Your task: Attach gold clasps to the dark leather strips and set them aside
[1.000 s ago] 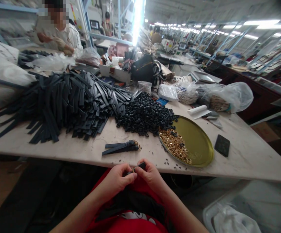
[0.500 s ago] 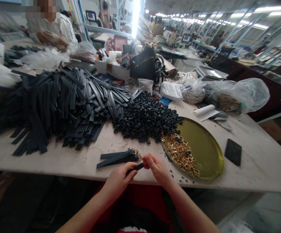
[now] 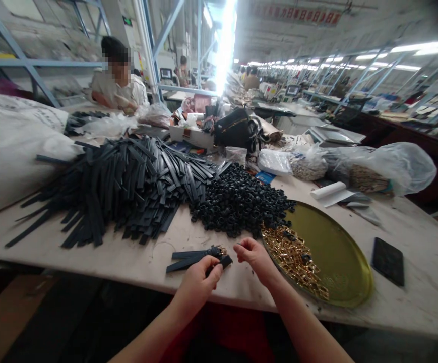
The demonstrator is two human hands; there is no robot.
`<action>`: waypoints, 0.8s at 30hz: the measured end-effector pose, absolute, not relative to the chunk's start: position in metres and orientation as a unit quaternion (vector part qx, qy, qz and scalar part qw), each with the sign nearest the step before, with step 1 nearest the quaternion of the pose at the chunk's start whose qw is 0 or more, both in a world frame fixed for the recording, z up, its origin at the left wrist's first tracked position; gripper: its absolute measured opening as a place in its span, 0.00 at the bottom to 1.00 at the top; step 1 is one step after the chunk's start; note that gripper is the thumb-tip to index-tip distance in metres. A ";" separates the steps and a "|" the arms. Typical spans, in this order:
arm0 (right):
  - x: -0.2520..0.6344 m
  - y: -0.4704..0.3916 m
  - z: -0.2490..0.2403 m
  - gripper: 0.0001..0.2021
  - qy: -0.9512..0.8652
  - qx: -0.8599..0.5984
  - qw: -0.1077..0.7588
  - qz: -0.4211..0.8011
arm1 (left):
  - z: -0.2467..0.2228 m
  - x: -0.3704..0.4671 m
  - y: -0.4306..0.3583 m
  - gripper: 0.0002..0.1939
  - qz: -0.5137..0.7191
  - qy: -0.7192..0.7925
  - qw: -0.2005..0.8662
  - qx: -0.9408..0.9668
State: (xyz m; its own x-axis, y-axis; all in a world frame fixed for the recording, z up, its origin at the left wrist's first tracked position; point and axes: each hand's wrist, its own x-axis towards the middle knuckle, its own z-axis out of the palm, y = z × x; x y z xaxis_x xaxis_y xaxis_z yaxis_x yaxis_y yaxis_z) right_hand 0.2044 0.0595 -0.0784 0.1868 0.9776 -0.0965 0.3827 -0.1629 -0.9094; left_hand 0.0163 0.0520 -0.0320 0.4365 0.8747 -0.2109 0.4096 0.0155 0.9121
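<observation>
My left hand (image 3: pixel 199 282) is closed around a dark strap (image 3: pixel 225 261), whose short flat end sticks out past the thumb toward the right. A little to the right, apart from the strap, my right hand (image 3: pixel 255 258) is pinched at the fingertips; whatever is between them is too small to make out. Just beyond my left hand lie several finished-looking dark straps (image 3: pixel 186 257) with loops and gold metal fittings at their right ends. Behind my right hand is a heap of small black loops (image 3: pixel 237 201). Gold metal buckles (image 3: pixel 292 257) cover the near left part of a round gold tray (image 3: pixel 349 267).
A large pile of dark strips (image 3: pixel 128 186) spreads over the left of the table (image 3: pixel 139 264). A phone (image 3: pixel 388 261) lies right of the tray. Farther back are a black bag (image 3: pixel 232 128), plastic-wrapped bundles (image 3: pixel 275 161) and a person (image 3: pixel 120 91) seated across the table.
My right hand has drawn away from the strap, leaving a gap. My left hand still grips the strap, its end now turned rightward. The head view has tilted up.
</observation>
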 end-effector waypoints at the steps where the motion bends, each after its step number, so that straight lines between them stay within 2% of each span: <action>1: 0.198 0.054 -0.073 0.15 -0.473 -0.629 0.425 0.447 | -0.029 0.018 0.052 0.13 0.235 0.487 0.508 0.671; 4: 0.177 0.038 -0.059 0.18 -0.317 -0.520 0.512 0.606 | -0.023 0.019 0.049 0.12 0.265 0.501 0.445 0.693; 6: 0.166 0.030 -0.052 0.19 -0.267 -0.489 0.541 0.630 | -0.022 0.017 0.044 0.12 0.276 0.508 0.409 0.706; 10: 0.154 0.021 -0.046 0.17 -0.277 -0.481 0.569 0.607 | -0.020 0.006 0.030 0.11 0.281 0.522 0.366 0.717; 14: 0.147 0.016 -0.038 0.16 -0.296 -0.479 0.559 0.609 | -0.016 -0.004 0.022 0.11 0.294 0.534 0.354 0.709; 20: 0.144 0.012 -0.029 0.16 -0.307 -0.474 0.552 0.614 | -0.014 -0.009 0.018 0.12 0.304 0.519 0.410 0.686; 24: 0.142 0.013 -0.040 0.18 -0.330 -0.471 0.569 0.588 | -0.014 -0.011 0.021 0.13 0.278 0.495 0.465 0.680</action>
State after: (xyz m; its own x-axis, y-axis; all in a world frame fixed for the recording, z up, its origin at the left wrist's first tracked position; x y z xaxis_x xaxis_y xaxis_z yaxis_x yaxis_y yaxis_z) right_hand 0.1421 0.0130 -0.0403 0.0908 0.9800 -0.1773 -0.3578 -0.1340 -0.9241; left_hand -0.0111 0.0208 -0.0138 0.3558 0.9309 -0.0827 0.4150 -0.0781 0.9065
